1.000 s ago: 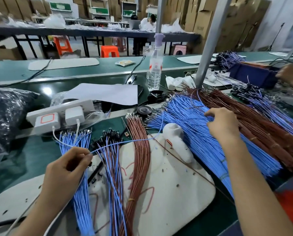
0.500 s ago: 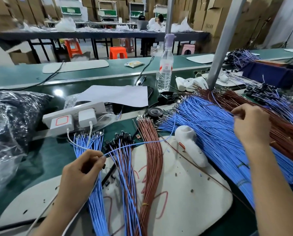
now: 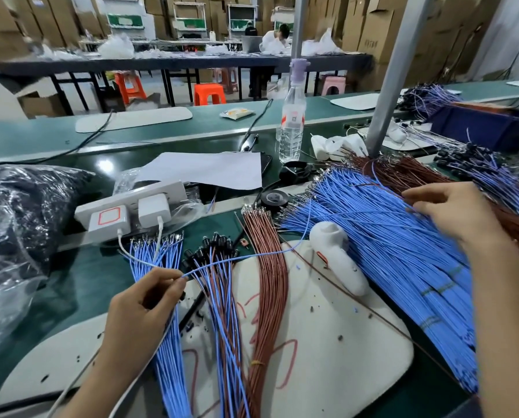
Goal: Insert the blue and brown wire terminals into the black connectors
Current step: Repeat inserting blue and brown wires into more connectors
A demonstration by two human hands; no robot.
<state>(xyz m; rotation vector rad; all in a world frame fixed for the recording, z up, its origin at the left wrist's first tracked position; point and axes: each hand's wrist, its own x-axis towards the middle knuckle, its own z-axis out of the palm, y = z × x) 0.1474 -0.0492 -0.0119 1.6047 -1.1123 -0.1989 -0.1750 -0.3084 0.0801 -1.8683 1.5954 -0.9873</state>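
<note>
Left hand point(image 3: 143, 306): fingers pinch one end of a single blue wire point(image 3: 252, 254).
Right hand point(image 3: 451, 212): fingers curled on that wire's far end, over the loose blue wire pile point(image 3: 388, 251).
Black connectors point(image 3: 213, 244): clustered on the counter point(image 3: 101, 276), just beyond the left hand.
Brown wire bundle point(image 3: 270, 282): beside them, on the white mat point(image 3: 342, 357).

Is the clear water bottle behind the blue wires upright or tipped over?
Upright: the water bottle stands on its base on the green bench, with its cap pointing up.
</note>
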